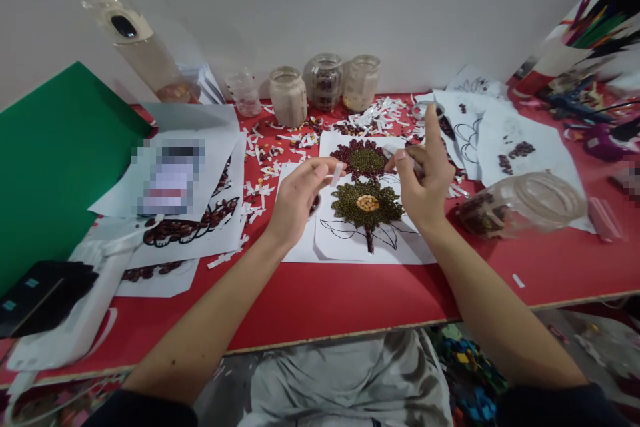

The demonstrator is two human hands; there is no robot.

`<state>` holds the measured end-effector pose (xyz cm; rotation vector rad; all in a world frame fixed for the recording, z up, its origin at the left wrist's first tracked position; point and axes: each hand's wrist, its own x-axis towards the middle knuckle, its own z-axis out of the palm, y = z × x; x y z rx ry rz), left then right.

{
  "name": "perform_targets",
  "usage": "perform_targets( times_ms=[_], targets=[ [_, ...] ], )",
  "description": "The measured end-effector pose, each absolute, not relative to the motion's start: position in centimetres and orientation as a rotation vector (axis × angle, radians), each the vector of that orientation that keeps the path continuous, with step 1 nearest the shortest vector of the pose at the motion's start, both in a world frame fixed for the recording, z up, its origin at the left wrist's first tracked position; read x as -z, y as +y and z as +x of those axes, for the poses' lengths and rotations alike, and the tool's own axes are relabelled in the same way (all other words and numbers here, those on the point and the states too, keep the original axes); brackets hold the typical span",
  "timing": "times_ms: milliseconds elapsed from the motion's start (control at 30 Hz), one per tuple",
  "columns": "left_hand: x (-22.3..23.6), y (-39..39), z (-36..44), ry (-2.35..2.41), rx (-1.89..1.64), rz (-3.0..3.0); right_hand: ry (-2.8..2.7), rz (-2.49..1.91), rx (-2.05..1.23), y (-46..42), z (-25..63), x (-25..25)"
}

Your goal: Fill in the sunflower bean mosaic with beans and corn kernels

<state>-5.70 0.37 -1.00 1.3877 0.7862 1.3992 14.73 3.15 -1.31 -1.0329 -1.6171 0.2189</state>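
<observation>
My left hand (pixel 304 197) pinches a small white strip (pixel 337 175) between thumb and fingertips, above the left side of the picture. My right hand (pixel 429 177) points its index finger upward while its other fingers curl around something whitish, mostly hidden. Between and below both hands lies a white sheet (pixel 340 240) with two flowers made of seeds. The upper flower (pixel 367 159) has dark red petals and a green centre. Green petals and a yellow centre make up the lower flower (pixel 367 203). Its stem is dark red, and the leaves are only outlined.
Glass jars (pixel 289 97) stand along the wall, among scattered white paper strips (pixel 377 117) and seeds. An open jar (pixel 520 203) lies tilted on the right. At the left are a phone (pixel 170 180) on papers, a bottle (pixel 135 47) and a green board (pixel 65 140).
</observation>
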Motion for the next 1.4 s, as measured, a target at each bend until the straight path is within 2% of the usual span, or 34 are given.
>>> perform_targets(
  times_ms=[433, 633, 700, 833, 933, 1100, 1233, 1400],
  targets=[
    [0.8, 0.6, -5.8, 0.683, -1.219, 1.068, -1.533, -1.558, 0.203, 7.9, 19.8, 4.3],
    [0.5, 0.3, -5.9, 0.636, -1.17, 1.102, -1.765, -1.427, 0.239, 7.9, 19.7, 3.9],
    [0.5, 0.3, -5.9, 0.634, -1.166, 1.135, -1.828, -1.274, 0.079, 7.0, 18.4, 2.9],
    [0.6, 0.3, -5.9, 0.656, -1.232, 1.186, -1.811, -1.028, -0.761, 4.4, 14.6, 1.6],
    [0.7, 0.5, -5.9, 0.706, -1.254, 1.242, -1.759, -0.867, -1.137, 2.8, 12.6, 1.4],
    [0.9, 1.1, -6.5, 0.736, -1.25, 1.359, -1.687, -0.991, -1.179, 2.6, 12.5, 1.4],
    [1.0, 0.9, -7.9, 0.997, -1.367, 1.532, -1.654, -1.069, -1.113, 3.0, 13.5, 1.2],
    [1.5, -1.2, -10.0, 1.226, -1.18, 2.069, -1.755, -1.14, -0.976, 1.4, 14.4, 0.9]
  ],
)
